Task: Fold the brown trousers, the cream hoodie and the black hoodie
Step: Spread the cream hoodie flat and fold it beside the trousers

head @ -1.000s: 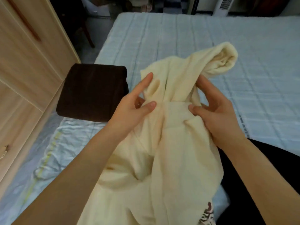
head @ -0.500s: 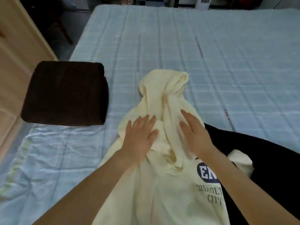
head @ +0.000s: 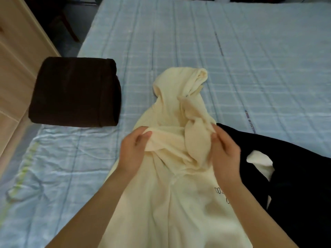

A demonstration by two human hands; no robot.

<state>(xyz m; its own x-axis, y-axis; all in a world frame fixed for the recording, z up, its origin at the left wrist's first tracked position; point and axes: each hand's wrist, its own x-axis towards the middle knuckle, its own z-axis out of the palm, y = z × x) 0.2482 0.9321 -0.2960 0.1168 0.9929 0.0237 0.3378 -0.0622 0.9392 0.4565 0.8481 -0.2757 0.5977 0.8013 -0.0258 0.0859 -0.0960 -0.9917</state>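
We have the cream hoodie [head: 161, 203] lying on the bed [head: 197, 42] in front of us, chest side up, its hood [head: 179, 83] pointing away from us and slumped to the right. The cloth around the neck is bunched into loose folds.

Our left hand [head: 133, 153] pinches a fold of cream cloth at the left shoulder, thumb on top and fingers curled beneath it. Our right hand [head: 224, 151] grips the bunched cloth at the right side of the neck, fingers curled into the folds. The two hands sit level with each other, the gathered neck cloth between them. Below the right wrist a few dark printed letters [head: 219, 191] show on the chest; the arm hides most of them.

The trousers [head: 75, 92] lie folded into a thick, neat block on the bed to the left, close to its edge and apart from the cream hoodie. The black hoodie [head: 295, 176] lies unfolded on the right, touching the cream hoodie's side and reaching out of view. A cream patch [head: 259, 161] lies on the black cloth; we cannot tell what part it is.

A pale wooden wardrobe [head: 16, 59] stands along the bed's left side.
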